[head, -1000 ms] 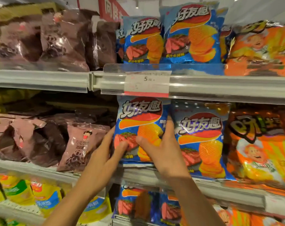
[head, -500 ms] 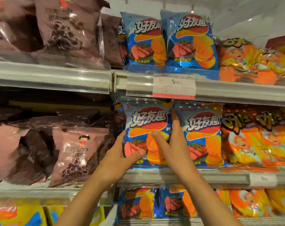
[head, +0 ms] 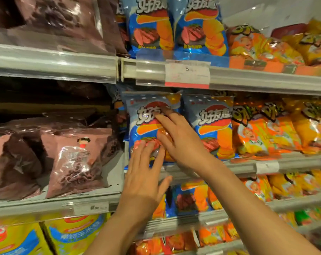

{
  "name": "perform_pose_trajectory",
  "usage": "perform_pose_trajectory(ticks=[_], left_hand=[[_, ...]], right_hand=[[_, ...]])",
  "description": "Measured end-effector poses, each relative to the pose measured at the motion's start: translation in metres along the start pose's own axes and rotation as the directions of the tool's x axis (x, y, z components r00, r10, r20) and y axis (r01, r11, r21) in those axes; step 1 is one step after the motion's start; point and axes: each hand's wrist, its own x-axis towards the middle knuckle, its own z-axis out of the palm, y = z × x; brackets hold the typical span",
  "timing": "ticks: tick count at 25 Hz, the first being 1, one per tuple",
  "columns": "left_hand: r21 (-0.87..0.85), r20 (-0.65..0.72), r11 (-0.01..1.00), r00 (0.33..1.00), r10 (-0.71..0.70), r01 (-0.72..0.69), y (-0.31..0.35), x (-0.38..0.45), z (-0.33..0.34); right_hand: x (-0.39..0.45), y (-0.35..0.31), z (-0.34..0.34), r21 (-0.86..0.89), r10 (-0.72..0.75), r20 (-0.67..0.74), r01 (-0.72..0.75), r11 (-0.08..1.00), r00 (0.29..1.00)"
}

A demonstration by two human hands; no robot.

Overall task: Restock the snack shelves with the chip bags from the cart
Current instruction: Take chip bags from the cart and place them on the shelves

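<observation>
- The blue bag (head: 146, 126) is standing upright at the front of the middle shelf (head: 244, 167), under the price tag (head: 187, 74).
- It is sitting just left of a second blue bag (head: 213, 126) with the same print, the two edges touching or nearly so.
- The right hand (head: 181, 138) is lying flat on the blue bag's face, fingers straight and spread, tips over the logo; it is pressing, not grasping.
- The left hand (head: 146, 173) is reaching up from below with straight, slightly spread fingers, their tips touching the bag's lower left part; it is released too, closing round nothing.
- The left thumb is sticking out to the right, in front of the shelf rail.
- Orange bags (head: 266, 133) are filling the middle shelf to the right of the blue pair.
- A pink bag (head: 77, 161) is leaning on the neighbouring shelf section to the left, among dark brown packs.
- On the top shelf (head: 266, 80), two more blue bags (head: 171, 28) are standing side by side above the tag.
- Yellow bags (head: 73, 234) are showing at the lower left, and more blue and orange ones on the shelf below the hands.
</observation>
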Motion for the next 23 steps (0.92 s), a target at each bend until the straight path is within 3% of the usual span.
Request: perform_pose_trajectory(ticks=[2,6,9,12,17,21,23], left_hand=[[0.031,-0.017,1.000,1.000,0.001,0.000,0.003,-0.001,0.003],[-0.009,-0.141,0.994,0.984,0.108,-0.110,0.034,0.000,0.022],[-0.135,-0.163,0.973,0.973,0.164,-0.186,0.087,0.006,0.057],[-0.226,-0.087,0.946,0.972,0.220,-0.234,0.164,0.014,0.106],[-0.380,0.099,0.886,0.941,0.324,-0.266,0.327,0.039,0.195],[-0.395,0.046,0.847,0.914,0.404,-0.355,0.450,0.060,0.266],[-0.457,0.095,0.811,0.886,0.453,-0.366,0.491,0.066,0.303]], right_hand=[[-0.015,0.003,-0.011,0.131,0.007,-0.078,0.003,0.991,0.997],[-0.072,0.036,-0.034,0.179,0.065,-0.272,-0.016,0.984,0.960],[-0.133,0.088,-0.054,0.216,0.193,-0.266,-0.137,0.967,0.945],[-0.200,0.149,-0.080,0.215,0.339,-0.243,-0.291,0.932,0.909],[-0.322,0.264,-0.146,0.241,0.562,-0.211,-0.515,0.823,0.800],[-0.409,0.351,-0.211,0.245,0.707,-0.208,-0.663,0.707,0.676],[-0.444,0.389,-0.241,0.247,0.776,-0.217,-0.735,0.631,0.593]])
